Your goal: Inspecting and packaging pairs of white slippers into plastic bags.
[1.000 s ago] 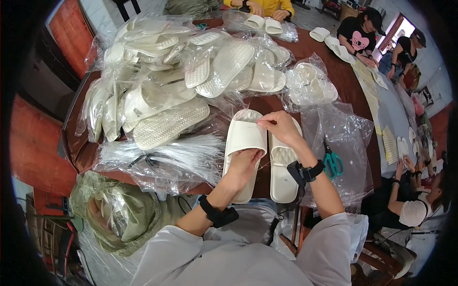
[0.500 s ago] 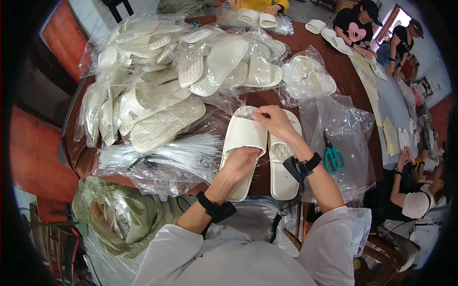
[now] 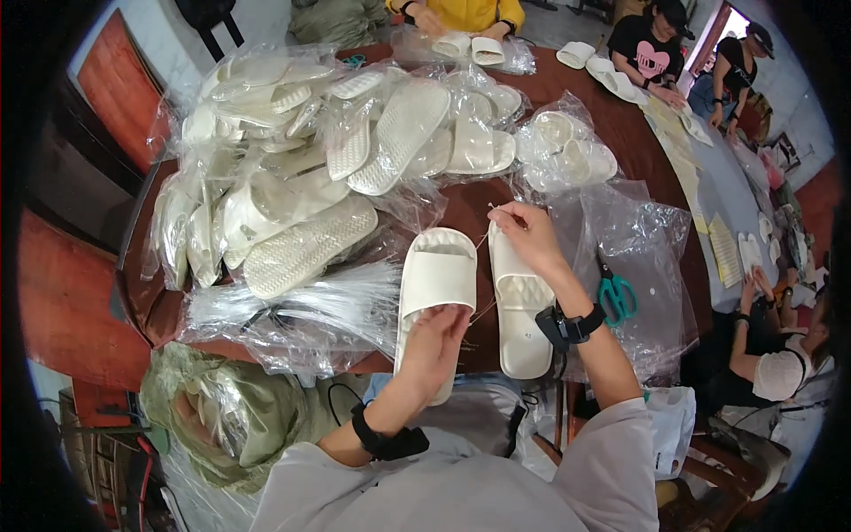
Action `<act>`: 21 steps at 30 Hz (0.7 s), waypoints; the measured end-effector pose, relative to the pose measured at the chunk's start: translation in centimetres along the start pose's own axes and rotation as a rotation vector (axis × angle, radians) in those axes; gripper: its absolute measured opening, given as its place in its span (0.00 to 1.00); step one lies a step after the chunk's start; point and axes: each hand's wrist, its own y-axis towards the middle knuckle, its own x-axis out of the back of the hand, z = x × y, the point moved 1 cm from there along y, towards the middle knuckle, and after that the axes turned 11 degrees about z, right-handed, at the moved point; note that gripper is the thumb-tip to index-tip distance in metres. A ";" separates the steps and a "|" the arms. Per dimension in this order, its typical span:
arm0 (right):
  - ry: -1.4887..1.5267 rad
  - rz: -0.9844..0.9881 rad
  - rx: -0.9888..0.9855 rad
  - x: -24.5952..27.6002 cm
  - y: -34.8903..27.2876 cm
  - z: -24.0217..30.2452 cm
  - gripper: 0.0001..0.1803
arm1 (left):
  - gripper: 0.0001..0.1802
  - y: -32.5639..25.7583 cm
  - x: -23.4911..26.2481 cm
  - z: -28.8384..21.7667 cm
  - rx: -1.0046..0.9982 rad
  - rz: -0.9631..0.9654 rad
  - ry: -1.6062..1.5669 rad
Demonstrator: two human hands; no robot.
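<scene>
Two cream slide slippers are side by side at the table's near edge. My left hand grips the left slipper, its fingers tucked under the strap from the heel side. Above the toe of the right slipper, my right hand pinches the end of a thin pale strand. That strand runs down through the gap between the slippers. A bundle of similar clear strands lies in plastic just left of the left slipper.
Bagged slippers are piled at the far left. Teal-handled scissors rest on clear plastic bags to the right. A green sack sits below the table at left. Across the table a person in yellow handles slippers; others work at right.
My left hand has drawn the left slipper nearer to me and slightly left, apart from the right one. My right hand has moved slightly right, and the strand now shows stretched between the slippers.
</scene>
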 end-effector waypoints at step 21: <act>0.017 0.044 0.107 0.5 -2.4 1.3 0.08 | 0.14 10.6 -4.4 -5.0 -0.265 0.391 1.272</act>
